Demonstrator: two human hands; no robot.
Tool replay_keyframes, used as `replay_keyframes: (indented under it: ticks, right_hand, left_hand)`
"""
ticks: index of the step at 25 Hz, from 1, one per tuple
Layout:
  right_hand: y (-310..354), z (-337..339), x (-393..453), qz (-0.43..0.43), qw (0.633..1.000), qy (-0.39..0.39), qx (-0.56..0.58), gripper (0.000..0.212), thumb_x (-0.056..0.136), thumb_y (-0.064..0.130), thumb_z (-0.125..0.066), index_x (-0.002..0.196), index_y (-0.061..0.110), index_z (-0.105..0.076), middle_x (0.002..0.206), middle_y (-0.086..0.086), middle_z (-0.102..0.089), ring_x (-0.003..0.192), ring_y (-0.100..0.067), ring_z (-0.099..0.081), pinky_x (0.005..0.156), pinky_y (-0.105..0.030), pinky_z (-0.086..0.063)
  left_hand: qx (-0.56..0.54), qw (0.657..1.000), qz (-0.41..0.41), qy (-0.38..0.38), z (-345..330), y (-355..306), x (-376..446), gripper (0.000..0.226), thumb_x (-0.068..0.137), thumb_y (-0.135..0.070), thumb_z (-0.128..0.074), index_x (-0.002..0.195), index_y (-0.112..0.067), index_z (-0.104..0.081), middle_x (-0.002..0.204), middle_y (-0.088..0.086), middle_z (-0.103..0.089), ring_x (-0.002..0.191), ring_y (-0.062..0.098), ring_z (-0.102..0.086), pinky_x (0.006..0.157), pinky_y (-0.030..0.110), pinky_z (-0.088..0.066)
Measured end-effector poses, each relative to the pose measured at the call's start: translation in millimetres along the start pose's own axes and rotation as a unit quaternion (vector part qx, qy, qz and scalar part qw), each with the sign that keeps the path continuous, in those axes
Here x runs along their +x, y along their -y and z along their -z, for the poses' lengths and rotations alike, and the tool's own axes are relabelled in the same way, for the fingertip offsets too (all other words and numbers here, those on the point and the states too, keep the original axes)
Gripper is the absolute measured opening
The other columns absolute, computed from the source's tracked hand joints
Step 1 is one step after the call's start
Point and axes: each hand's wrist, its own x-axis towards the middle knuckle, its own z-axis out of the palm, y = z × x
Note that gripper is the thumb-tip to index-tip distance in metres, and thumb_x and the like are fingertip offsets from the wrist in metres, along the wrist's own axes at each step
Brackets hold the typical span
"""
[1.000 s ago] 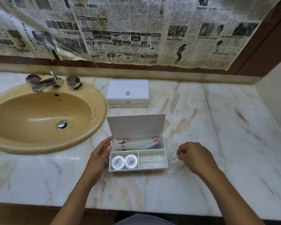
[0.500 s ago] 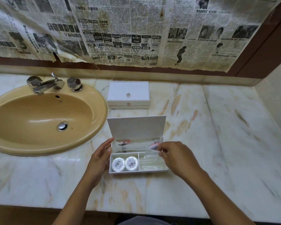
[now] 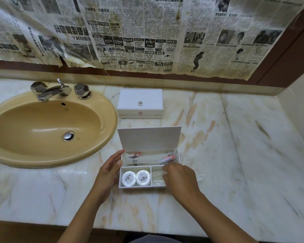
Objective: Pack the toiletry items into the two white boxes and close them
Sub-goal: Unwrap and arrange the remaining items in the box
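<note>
Beside the sink (image 3: 42,127), rear box (image 3: 140,103) is sitting lidded — apparently done. Nearer open box (image 3: 148,165), lid upright, is holding two round soaps (image 3: 135,178) and sachets. Left hand (image 3: 107,174), fingers straight, is bracing its wall; right hand (image 3: 180,179) is tucking clear packets (image 3: 157,178) in, grip unclear — closing is remaining.

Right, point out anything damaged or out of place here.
The newspaper on the wall is torn and stained along its lower edge above the tap. A clear wrapper sticks out past the open box.
</note>
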Motion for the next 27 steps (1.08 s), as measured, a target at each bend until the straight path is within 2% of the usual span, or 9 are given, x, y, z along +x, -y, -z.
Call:
replay_keyframes:
  ticks: [3, 6, 8, 11, 14, 16, 19, 22, 27]
  right_hand:
    - [4.5, -0.8, -1.1, 0.02, 0.998, -0.035, 0.048, 0.02, 0.092, 0.024, -0.048, 0.082, 0.015, -0.063, 0.087, -0.007, -0.067, 0.08, -0.028, -0.064, 0.062, -0.029, -0.039]
    - [7.3, -8.7, -1.0, 0.029, 0.997, 0.024, 0.066, 0.027, 0.097, 0.031, -0.042, 0.09, 0.015, -0.063, 0.094, -0.005, -0.067, 0.089, -0.025, -0.062, 0.066, -0.028, -0.034]
    - [6.7, -13.6, -1.0, 0.028, 0.996, 0.045, 0.067, 0.031, 0.099, 0.034, -0.039, 0.095, 0.015, -0.063, 0.099, -0.005, -0.066, 0.092, -0.024, -0.06, 0.068, -0.026, -0.032]
    - [3.3, -9.9, -1.9, 0.03, 0.995, 0.045, 0.082, 0.029, 0.098, 0.035, -0.041, 0.09, 0.017, -0.062, 0.095, -0.003, -0.066, 0.09, -0.022, -0.06, 0.066, -0.026, -0.033]
    - [-2.6, 1.9, -1.7, 0.042, 0.99, -0.037, 0.132, 0.018, 0.092, 0.03, -0.052, 0.085, 0.019, -0.065, 0.09, 0.0, -0.068, 0.085, -0.018, -0.062, 0.067, -0.025, -0.041]
    - [-12.2, 6.7, -0.4, 0.037, 0.979, -0.115, 0.161, 0.011, 0.086, 0.023, -0.06, 0.086, 0.021, -0.071, 0.09, 0.004, -0.071, 0.084, -0.012, -0.063, 0.071, -0.018, -0.043]
    - [-34.8, 9.9, 1.2, 0.002, 0.976, -0.141, 0.164, 0.016, 0.085, 0.013, -0.062, 0.093, 0.021, -0.073, 0.088, 0.003, -0.07, 0.083, -0.015, -0.062, 0.073, -0.024, -0.047]
    - [-59.3, 6.1, -1.3, -0.058, 0.987, -0.097, 0.117, 0.021, 0.086, 0.007, -0.058, 0.099, 0.016, -0.071, 0.097, -0.001, -0.067, 0.094, -0.022, -0.059, 0.08, -0.03, -0.045]
    - [-78.9, -3.8, -10.4, -0.071, 0.994, 0.077, 0.028, 0.036, 0.085, 0.016, -0.057, 0.119, 0.027, -0.06, 0.126, 0.007, -0.053, 0.117, -0.017, -0.043, 0.091, -0.03, -0.035]
  left_hand:
    - [-0.002, 1.0, -0.005, 0.002, 2.6, 2.6, 0.9, 0.032, 0.104, -0.028, -0.052, 0.127, -0.047, -0.064, 0.123, -0.018, -0.07, 0.118, 0.01, -0.066, 0.095, 0.033, -0.053]
    - [-0.005, 1.0, -0.006, 0.002, 2.7, 2.9, 1.4, 0.032, 0.103, -0.028, -0.053, 0.126, -0.048, -0.065, 0.126, -0.016, -0.069, 0.121, 0.014, -0.065, 0.102, 0.04, -0.051]
    - [-0.004, 1.0, -0.007, 0.0, 2.2, 2.7, 1.6, 0.032, 0.103, -0.028, -0.053, 0.126, -0.047, -0.065, 0.124, -0.019, -0.07, 0.121, 0.012, -0.065, 0.1, 0.037, -0.052]
    - [-0.01, 1.0, -0.007, 0.002, 2.1, 3.6, 2.0, 0.033, 0.104, -0.026, -0.052, 0.128, -0.044, -0.064, 0.127, -0.01, -0.07, 0.119, 0.015, -0.066, 0.095, 0.034, -0.052]
    - [-0.005, 1.0, -0.009, 0.0, 2.6, 4.2, 1.8, 0.033, 0.104, -0.026, -0.052, 0.128, -0.045, -0.064, 0.128, -0.013, -0.069, 0.122, 0.012, -0.064, 0.097, 0.032, -0.051]
    - [0.001, 1.0, -0.008, 0.001, 4.5, 6.7, 3.6, 0.033, 0.104, -0.028, -0.052, 0.127, -0.048, -0.063, 0.133, -0.012, -0.066, 0.127, 0.014, -0.06, 0.106, 0.038, -0.047]
    - [0.002, 1.0, -0.011, 0.008, 4.8, 7.7, 5.8, 0.033, 0.104, -0.028, -0.052, 0.126, -0.05, -0.064, 0.136, -0.009, -0.065, 0.13, 0.017, -0.058, 0.112, 0.045, -0.043]
    - [0.0, 1.0, -0.011, 0.001, 2.7, 5.8, 4.7, 0.033, 0.104, -0.027, -0.051, 0.124, -0.05, -0.065, 0.132, -0.012, -0.067, 0.126, 0.014, -0.061, 0.105, 0.037, -0.048]
    - [-0.004, 1.0, -0.015, 0.0, 3.0, 6.7, 3.6, 0.033, 0.105, -0.026, -0.051, 0.126, -0.047, -0.064, 0.127, -0.01, -0.07, 0.121, 0.016, -0.065, 0.102, 0.04, -0.051]
